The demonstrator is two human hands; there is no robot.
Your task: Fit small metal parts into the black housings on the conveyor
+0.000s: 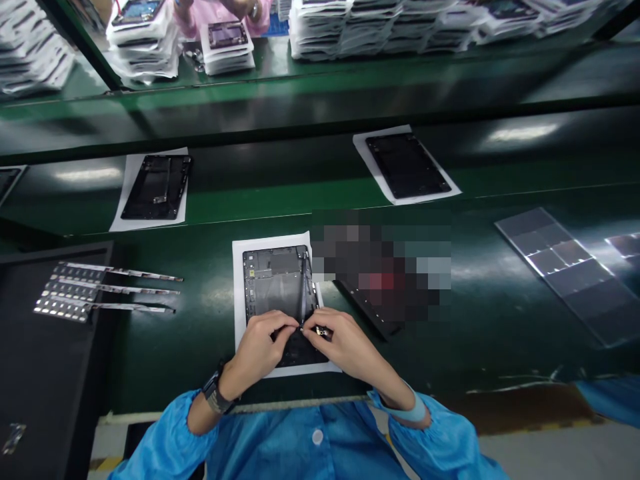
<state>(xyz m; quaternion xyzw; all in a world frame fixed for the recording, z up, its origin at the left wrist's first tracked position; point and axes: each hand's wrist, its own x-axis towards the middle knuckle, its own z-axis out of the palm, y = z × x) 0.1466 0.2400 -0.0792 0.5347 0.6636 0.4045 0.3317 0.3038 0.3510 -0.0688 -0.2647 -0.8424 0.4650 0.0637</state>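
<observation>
A black tablet housing (pixel 275 287) lies inner side up on a white sheet (pixel 240 293) in front of me. A thin dark flex cable (pixel 303 287) runs along the right part of its inside. My left hand (pixel 265 339) pinches the near end of this cable with thumb and fingertips. My right hand (pixel 343 340), likewise closed in a pinch, meets it there from the right. The fingertips nearly touch and partly hide the cable end. A small metallic part shows by the right fingers. Both hands cover portions of the housing's near half.
Right of the housing lies another black panel (pixel 370 313), partly pixelated. Flex strips (pixel 135 290) overhang a black tray (pixel 45 373) at left. Two housings (pixel 157 187) (pixel 407 165) rest on the raised ledge. Clear plastic sheets (pixel 570 273) lie right. Across the bench, a pink-sleeved person (pixel 257 20) works beside stacks (pixel 320 30).
</observation>
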